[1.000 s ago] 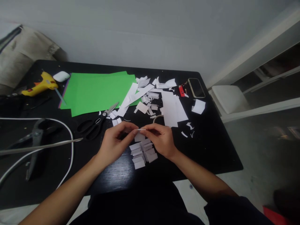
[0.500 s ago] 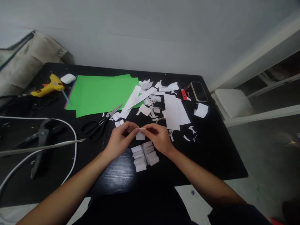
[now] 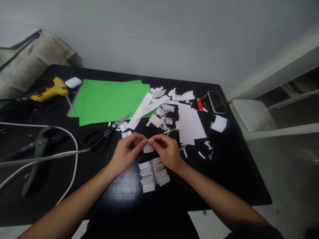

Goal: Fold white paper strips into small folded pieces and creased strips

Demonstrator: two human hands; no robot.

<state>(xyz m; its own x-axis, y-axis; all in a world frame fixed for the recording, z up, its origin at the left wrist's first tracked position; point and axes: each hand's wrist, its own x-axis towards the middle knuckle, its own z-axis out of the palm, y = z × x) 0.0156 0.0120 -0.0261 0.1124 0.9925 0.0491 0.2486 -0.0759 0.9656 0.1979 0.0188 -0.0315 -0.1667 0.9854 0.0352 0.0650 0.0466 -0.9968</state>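
Between my two hands is a small white piece of paper [image 3: 149, 148], its upper edge folded over. My left hand [image 3: 129, 150] pinches its left side with thumb and fingers. The right side is pinched the same way by my right hand [image 3: 167, 151]. Just below, on the black table, lie several small folded white paper pieces [image 3: 148, 188] in two columns. Black-handled scissors [image 3: 107, 132] rest with blades slightly apart to the left of my left hand. A roll of tape [image 3: 173, 132] is partly hidden behind my right hand.
Green sheets [image 3: 109, 101] lie at the back, beside white paper strips and scraps [image 3: 159, 104]. A yellow glue gun [image 3: 53, 91], a white cable [image 3: 76, 156] and dark pliers-like tool [image 3: 37, 166] are at left. A red lighter [image 3: 199, 104] and phone [image 3: 217, 102] sit at right.
The camera view has shifted slightly, so the table's things sit a little differently in frame. Both hands keep their pinch on the paper piece, whose top edge now looks more folded over.
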